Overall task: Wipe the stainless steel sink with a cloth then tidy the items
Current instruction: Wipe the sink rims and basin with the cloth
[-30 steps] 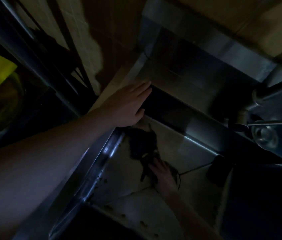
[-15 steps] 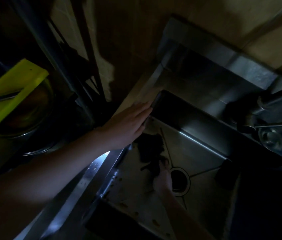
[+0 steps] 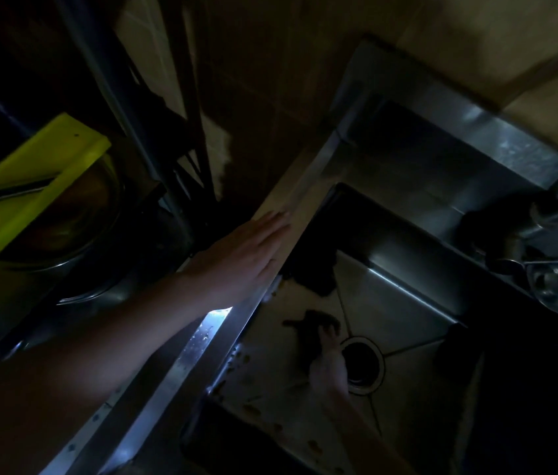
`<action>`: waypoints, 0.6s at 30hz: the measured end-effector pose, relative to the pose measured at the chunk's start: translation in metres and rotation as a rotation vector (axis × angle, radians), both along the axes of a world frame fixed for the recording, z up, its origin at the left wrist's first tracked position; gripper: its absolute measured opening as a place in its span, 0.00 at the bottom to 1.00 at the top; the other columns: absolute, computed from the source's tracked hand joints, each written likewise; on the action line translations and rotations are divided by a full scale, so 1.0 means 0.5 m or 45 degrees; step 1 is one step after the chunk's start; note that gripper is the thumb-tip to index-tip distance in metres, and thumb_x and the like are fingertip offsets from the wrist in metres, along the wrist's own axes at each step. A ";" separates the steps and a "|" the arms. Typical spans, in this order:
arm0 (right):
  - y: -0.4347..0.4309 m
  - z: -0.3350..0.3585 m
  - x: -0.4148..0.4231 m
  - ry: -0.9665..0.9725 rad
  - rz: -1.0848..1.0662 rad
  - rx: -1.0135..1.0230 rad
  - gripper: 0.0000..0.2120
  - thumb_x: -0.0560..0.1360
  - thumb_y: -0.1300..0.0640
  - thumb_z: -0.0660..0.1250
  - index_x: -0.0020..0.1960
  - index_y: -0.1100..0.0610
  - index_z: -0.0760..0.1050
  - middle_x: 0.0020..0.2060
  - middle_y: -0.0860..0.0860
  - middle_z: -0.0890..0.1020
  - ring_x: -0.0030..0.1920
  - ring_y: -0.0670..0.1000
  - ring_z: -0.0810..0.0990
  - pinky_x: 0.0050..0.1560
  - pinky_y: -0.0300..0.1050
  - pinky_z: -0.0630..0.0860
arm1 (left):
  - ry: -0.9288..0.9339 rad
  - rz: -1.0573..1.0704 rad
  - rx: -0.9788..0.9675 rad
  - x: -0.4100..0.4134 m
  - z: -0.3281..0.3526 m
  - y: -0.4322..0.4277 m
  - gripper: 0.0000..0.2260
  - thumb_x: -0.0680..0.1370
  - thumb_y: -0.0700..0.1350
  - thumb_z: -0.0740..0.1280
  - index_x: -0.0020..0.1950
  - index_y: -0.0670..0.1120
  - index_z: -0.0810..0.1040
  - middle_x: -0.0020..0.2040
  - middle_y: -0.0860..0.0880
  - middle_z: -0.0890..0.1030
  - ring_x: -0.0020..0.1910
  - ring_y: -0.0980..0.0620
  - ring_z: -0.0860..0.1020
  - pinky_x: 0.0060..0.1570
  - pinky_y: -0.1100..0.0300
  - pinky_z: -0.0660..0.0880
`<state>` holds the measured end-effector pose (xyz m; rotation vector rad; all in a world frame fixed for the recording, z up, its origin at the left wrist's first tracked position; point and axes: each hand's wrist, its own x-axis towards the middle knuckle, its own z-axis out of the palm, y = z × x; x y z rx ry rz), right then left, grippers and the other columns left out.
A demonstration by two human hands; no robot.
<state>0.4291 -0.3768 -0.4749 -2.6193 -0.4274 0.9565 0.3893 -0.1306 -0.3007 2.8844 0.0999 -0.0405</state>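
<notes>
Right hand (image 3: 328, 363): down inside the sink (image 3: 408, 286), fingertips (image 3: 328, 332) on a dark cloth (image 3: 308, 322) that lies on the basin floor. The light is too dim to tell whether the fingers curl round the cloth or press it flat. The cloth is bunched and trails away from the fingertips toward the near wall. The drain (image 3: 361, 366) sits just beside the palm.

Brown specks (image 3: 250, 409) dot the floor behind the wrist. Judgement: the wiping step is in hand and only partly done. The cloth is low in the basin because the dirt is there.

Left hand (image 3: 243, 258): palm down on the sink's rim (image 3: 202, 341), fingers (image 3: 270, 228) straight and together, holding nothing. Likely a brace, taking the person's weight while the other arm reaches deep.

Beyond the right fingertips, a second dark lump (image 3: 317, 272) sits at the foot of the basin wall; it cannot be identified. Across the drain from the hand is another dark object (image 3: 452, 341), also unclear. Farther out, the faucet (image 3: 545, 214) stands on the back ledge, well apart from both hands.

Outside the left hand, well apart, a yellow board (image 3: 31, 186) lies across a metal bowl (image 3: 79, 248). These are probably among the items to tidy once wiping ends.
</notes>
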 end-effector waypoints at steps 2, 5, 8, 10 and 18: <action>0.013 0.002 -0.045 0.087 0.135 0.117 0.36 0.72 0.73 0.56 0.77 0.55 0.54 0.78 0.52 0.50 0.77 0.52 0.56 0.73 0.43 0.60 | -0.028 0.005 -0.014 0.001 0.002 0.001 0.22 0.75 0.45 0.55 0.64 0.36 0.73 0.65 0.38 0.74 0.66 0.42 0.72 0.64 0.52 0.68; 0.068 -0.009 -0.040 0.080 0.188 0.162 0.38 0.69 0.73 0.56 0.77 0.56 0.56 0.78 0.52 0.51 0.78 0.51 0.53 0.74 0.42 0.59 | -0.049 -0.048 0.069 -0.003 -0.005 0.005 0.22 0.75 0.45 0.54 0.64 0.36 0.74 0.65 0.39 0.75 0.66 0.44 0.72 0.68 0.56 0.62; 0.129 -0.014 0.011 0.028 -0.020 0.172 0.38 0.68 0.74 0.57 0.76 0.57 0.58 0.78 0.52 0.53 0.77 0.52 0.56 0.72 0.40 0.59 | -0.051 -0.048 0.040 -0.006 -0.007 0.009 0.20 0.77 0.43 0.57 0.67 0.36 0.70 0.69 0.38 0.70 0.69 0.42 0.68 0.69 0.52 0.61; 0.158 -0.019 0.051 -0.032 -0.101 0.152 0.36 0.69 0.73 0.57 0.76 0.56 0.59 0.77 0.52 0.55 0.75 0.53 0.61 0.69 0.42 0.63 | -0.031 -0.005 -0.048 -0.013 -0.006 0.009 0.21 0.78 0.41 0.61 0.70 0.36 0.65 0.72 0.38 0.65 0.72 0.42 0.63 0.70 0.51 0.55; 0.181 -0.035 0.063 -0.097 0.290 0.123 0.32 0.73 0.69 0.58 0.76 0.56 0.59 0.77 0.54 0.55 0.77 0.54 0.52 0.76 0.45 0.54 | 0.068 0.117 -0.175 -0.059 -0.025 -0.003 0.25 0.82 0.46 0.53 0.76 0.45 0.48 0.78 0.49 0.44 0.76 0.53 0.41 0.70 0.63 0.38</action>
